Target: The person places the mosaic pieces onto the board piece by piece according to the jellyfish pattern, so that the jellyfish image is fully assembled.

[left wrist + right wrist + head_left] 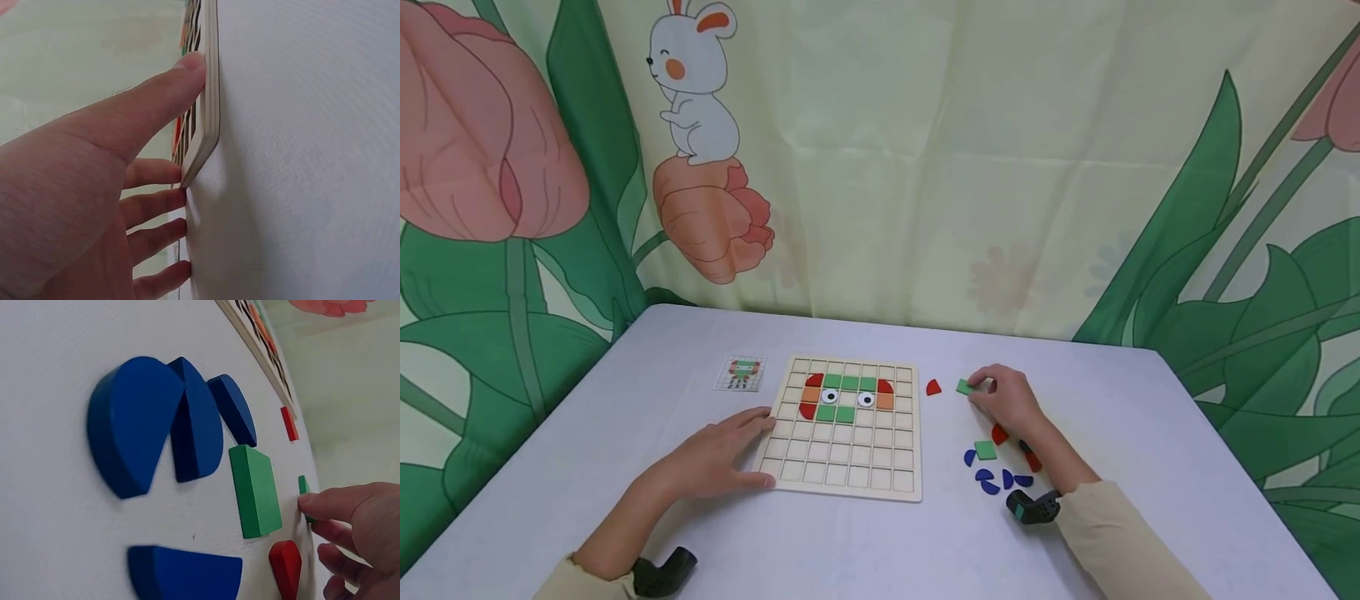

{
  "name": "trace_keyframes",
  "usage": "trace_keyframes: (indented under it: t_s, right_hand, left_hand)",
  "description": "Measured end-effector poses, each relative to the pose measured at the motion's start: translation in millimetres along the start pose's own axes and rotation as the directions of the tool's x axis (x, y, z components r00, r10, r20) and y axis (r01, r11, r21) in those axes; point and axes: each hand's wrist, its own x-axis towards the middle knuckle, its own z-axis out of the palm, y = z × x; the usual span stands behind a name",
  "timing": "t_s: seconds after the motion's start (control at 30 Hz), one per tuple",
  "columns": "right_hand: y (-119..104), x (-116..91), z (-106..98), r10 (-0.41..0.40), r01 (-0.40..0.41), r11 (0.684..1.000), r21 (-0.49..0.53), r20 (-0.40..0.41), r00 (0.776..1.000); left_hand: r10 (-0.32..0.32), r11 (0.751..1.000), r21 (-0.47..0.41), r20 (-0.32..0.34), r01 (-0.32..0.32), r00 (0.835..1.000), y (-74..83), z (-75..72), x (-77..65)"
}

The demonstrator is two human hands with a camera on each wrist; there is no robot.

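A wooden grid board [850,458] lies mid-table, with green, red and orange pieces and two eye pieces set in its upper rows. My left hand [718,454] rests along the board's left edge. In the left wrist view its thumb [169,87] touches the board's rim, with the other fingers spread. To the right of the board, my right hand [1007,400] pinches a green square piece [963,387] at the table surface. Just left of that lies a red quarter-round piece [933,387]. Another green square [256,490] sits nearer in the right wrist view.
Several blue half-round pieces [990,487] and red pieces [999,434] lie below my right forearm. A small picture card [741,374] lies left of the board. Behind the white table [865,550] hangs a printed curtain [880,167].
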Motion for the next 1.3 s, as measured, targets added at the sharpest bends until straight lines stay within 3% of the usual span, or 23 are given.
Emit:
trace_keyframes:
  t_s: [0.33,0.57,0.87,1.07,1.3]
  right_hand:
    - [-5,1,5,-0.002,0.002,1.0,-0.001,-0.005,1.0]
    - [-12,-11,6,-0.018,0.019,0.999,0.028,-0.013,1.0]
    - [-40,-27,18,-0.122,0.121,0.989,0.085,0.002,0.993]
    - [-57,-33,30,-0.222,0.214,0.967,0.137,0.044,0.974]
    - [-74,-37,43,-0.259,0.245,0.957,0.157,0.075,0.963]
  left_hand:
    - [-0.012,1.0,0.006,0.012,0.011,1.0,3.1,-3.1,-1.1]
    - [-0.003,1.0,0.004,0.021,0.003,1.0,5.2,-5.5,-1.4]
    - [0.001,1.0,0.01,0.013,-0.002,1.0,2.2,-2.8,-1.4]
    - [-0.005,1.0,0.006,0.01,0.005,1.0,1.4,-1.6,-0.7]
    - [0.051,0.999,0.005,-0.009,-0.051,0.999,2.1,-4.9,-4.5]
